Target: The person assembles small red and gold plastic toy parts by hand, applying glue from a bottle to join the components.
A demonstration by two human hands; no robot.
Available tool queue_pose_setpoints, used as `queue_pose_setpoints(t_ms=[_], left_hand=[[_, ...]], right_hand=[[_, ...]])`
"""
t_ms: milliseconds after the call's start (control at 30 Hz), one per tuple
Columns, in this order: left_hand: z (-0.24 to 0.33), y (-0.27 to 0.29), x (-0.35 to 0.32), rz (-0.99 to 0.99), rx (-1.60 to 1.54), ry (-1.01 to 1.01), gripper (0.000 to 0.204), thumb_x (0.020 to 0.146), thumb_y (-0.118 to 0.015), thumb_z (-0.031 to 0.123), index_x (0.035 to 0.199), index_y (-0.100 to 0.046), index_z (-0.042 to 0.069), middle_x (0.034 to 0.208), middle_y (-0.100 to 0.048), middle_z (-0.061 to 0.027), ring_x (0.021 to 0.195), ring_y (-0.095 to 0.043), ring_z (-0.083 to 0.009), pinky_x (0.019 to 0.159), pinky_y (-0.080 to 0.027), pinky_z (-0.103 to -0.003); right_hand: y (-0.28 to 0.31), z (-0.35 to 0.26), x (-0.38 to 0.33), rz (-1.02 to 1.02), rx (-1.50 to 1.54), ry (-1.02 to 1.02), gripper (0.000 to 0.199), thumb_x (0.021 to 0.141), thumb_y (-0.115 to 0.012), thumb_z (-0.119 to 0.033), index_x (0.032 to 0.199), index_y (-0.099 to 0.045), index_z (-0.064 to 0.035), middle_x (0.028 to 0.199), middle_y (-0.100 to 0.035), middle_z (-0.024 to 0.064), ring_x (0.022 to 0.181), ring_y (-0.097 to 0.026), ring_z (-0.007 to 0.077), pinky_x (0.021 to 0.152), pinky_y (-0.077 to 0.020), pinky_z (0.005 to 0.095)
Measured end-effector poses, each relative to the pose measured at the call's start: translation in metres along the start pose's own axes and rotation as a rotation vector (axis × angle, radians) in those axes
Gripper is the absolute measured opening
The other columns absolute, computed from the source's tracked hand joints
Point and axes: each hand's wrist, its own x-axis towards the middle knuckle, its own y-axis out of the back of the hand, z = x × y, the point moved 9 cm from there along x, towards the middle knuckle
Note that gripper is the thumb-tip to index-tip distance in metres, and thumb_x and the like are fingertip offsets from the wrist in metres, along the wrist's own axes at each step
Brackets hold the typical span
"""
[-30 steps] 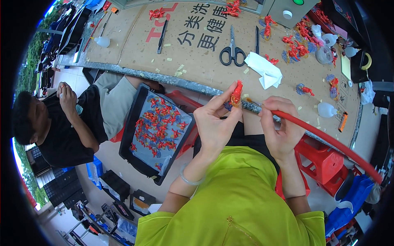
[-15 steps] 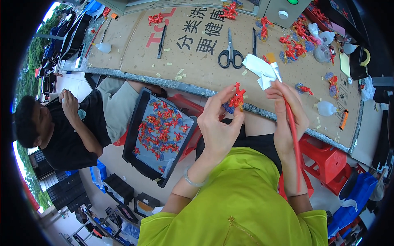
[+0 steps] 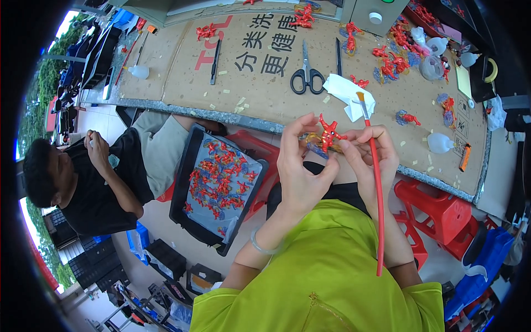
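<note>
From where I stand, the largest thing is the table (image 3: 182, 77) covered with cardboard, and the scissors (image 3: 306, 65) lying on it are my landmark. The black tray (image 3: 193, 226), with many small red figures (image 3: 218, 174) inside, is below and to the left of the scissors. The white paper (image 3: 345, 91) is just to the right of them.

Both hands are below the scissors, near the table's front edge. The right hand (image 3: 376, 152) has just come over to meet the left hand (image 3: 301, 171); half a second ago they were apart. In my judgement, the work is now more about handling than brushing.

The right hand keeps the long red brush (image 3: 378, 188) clamped across its fingers, bristles upward, while its thumb and fingertips reach the held figure (image 3: 330, 133). The left fingers are closed on this red figure from its left side, around the clear yellow and blue part. How firmly they press, I cannot tell.
</note>
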Motion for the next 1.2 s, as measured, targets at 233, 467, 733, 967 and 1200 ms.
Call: queue_pose_setpoints(t_ms=[233, 467, 733, 967, 1200], left_hand=[[-0.03, -0.018, -0.008, -0.202, -0.705, 0.511, 0.055, 0.079, -0.056, -0.011, 0.129, -0.034, -0.002, 0.112, -0.055, -0.0137, 0.1, -0.058, -0.0167, 0.085, -0.049, -0.027], [-0.028, -0.017, -0.007, -0.225, -0.666, 0.474, 0.054, 0.079, -0.053, -0.014, 0.129, -0.034, -0.003, 0.109, -0.058, -0.0152, 0.097, -0.061, -0.0184, 0.085, -0.05, -0.027], [-0.024, -0.021, -0.008, -0.252, -0.717, 0.521, 0.055, 0.079, -0.054, -0.014, 0.129, -0.033, -0.003, 0.11, -0.058, -0.0174, 0.099, -0.062, -0.0207, 0.087, -0.05, -0.028], [-0.018, -0.014, -0.009, -0.171, -0.47, 0.295, 0.055, 0.076, -0.065, -0.008, 0.124, -0.041, -0.003, 0.109, -0.06, -0.015, 0.099, -0.062, -0.0183, 0.085, -0.05, -0.028], [0.009, 0.0, -0.002, -0.07, -0.085, 0.044, 0.052, 0.072, -0.069, -0.007, 0.12, -0.047, -0.003, 0.106, -0.063, -0.0156, 0.096, -0.063, -0.021, 0.084, -0.052, -0.03]], right_hand=[[0.0, -0.02, 0.004, -0.052, -0.129, 0.215, 0.021, 0.079, -0.061, 0.011, 0.089, -0.046, -0.0011, 0.09, -0.062, 0.0125, 0.086, -0.062, 0.0135, 0.078, -0.05, 0.0257], [-0.001, -0.021, 0.005, -0.064, -0.119, 0.223, 0.022, 0.079, -0.06, 0.012, 0.089, -0.046, -0.001, 0.09, -0.062, 0.0133, 0.085, -0.061, 0.0135, 0.077, -0.05, 0.0259], [0.005, -0.019, 0.007, -0.046, -0.103, 0.149, 0.019, 0.08, -0.06, 0.009, 0.089, -0.047, -0.0009, 0.09, -0.062, 0.0126, 0.086, -0.062, 0.0135, 0.078, -0.0504, 0.0265], [0.007, -0.009, 0.011, -0.067, -0.033, 0.082, 0.016, 0.083, -0.06, 0.007, 0.089, -0.047, -0.0009, 0.093, -0.063, 0.0131, 0.09, -0.062, 0.0145, 0.082, -0.0489, 0.0261], [0.001, -0.009, 0.014, -0.093, -0.044, 0.09, 0.016, 0.083, -0.058, 0.007, 0.091, -0.047, -0.0011, 0.098, -0.063, 0.0154, 0.091, -0.061, 0.0146, 0.084, -0.0481, 0.0264]])
